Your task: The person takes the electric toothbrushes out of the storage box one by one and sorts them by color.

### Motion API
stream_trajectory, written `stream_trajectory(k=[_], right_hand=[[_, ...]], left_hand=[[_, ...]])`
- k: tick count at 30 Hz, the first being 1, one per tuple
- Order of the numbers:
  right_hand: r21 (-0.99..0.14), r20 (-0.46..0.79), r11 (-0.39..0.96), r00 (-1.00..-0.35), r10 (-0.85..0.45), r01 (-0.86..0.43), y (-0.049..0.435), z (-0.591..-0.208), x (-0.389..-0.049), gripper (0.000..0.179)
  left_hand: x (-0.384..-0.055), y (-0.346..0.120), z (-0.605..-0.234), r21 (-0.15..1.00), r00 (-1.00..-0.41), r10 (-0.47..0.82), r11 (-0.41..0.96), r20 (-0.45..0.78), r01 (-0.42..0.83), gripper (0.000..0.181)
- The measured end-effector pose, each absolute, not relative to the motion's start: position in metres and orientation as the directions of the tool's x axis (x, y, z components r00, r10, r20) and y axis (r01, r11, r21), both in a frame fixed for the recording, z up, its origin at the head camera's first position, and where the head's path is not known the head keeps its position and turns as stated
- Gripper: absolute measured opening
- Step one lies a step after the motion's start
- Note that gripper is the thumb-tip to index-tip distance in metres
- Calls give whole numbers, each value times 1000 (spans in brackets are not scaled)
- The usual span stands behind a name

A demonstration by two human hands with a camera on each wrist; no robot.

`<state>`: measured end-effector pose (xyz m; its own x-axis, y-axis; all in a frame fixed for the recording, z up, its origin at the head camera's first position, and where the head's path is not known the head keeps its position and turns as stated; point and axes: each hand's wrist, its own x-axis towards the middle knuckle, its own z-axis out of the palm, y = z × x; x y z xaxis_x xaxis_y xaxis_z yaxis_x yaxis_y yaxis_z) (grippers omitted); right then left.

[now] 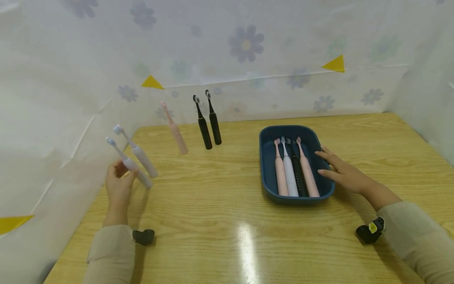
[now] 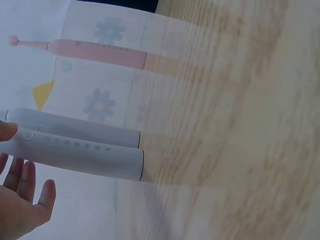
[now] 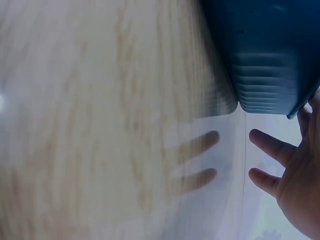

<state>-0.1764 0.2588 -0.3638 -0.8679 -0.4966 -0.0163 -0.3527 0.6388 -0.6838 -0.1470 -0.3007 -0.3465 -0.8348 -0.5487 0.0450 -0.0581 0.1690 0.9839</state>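
Observation:
My left hand (image 1: 120, 184) pinches a white electric toothbrush (image 1: 136, 171) by the handle, thumb on the button side. This toothbrush stands upright with its base at the table top. Right behind it a second white electric toothbrush (image 1: 144, 161) stands upright, partly overlapped in the left wrist view. On the other side, my right hand (image 1: 342, 173) rests on the right rim of a dark blue bin (image 1: 267, 189), with fingertips over the edge. Two of its fingers (image 3: 272, 147) stretch out loose beside the bin's outer wall. Several electric toothbrushes lie side by side in the bin: pink ones (image 1: 280, 175), a white one (image 1: 290, 177) and a black one (image 1: 298, 175).
A pink electric toothbrush (image 1: 178, 138) stands upright at the back left. Two black electric toothbrushes, one left (image 1: 203, 132) and one right (image 1: 214, 128), stand close together beside it. A flowered white sheet (image 1: 213, 47) hangs behind the wooden table (image 1: 213, 221).

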Motion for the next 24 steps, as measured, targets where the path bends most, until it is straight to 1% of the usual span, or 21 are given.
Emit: stream_trajectory(k=[6, 14, 19, 24], right_hand=[[-677, -25, 650, -871, -490, -346, 259, -364, -176, 62], [-676, -34, 654, -872, -488, -340, 258, -363, -178, 63], [-677, -40, 656, -873, -486, -334, 258, -363, -177, 63], [-676, -36, 656, -875, -483, -335, 258, -363, -176, 63]], left_hand=[[-144, -300, -342, 996, -808, -586, 89, 64, 14, 36], [-138, -298, -340, 984, -765, -622, 52, 168, 173, 35], [-134, -292, -334, 981, -741, -650, 31, 166, 193, 35], [-130, -286, -327, 982, -703, -694, 26, 152, 187, 36]])
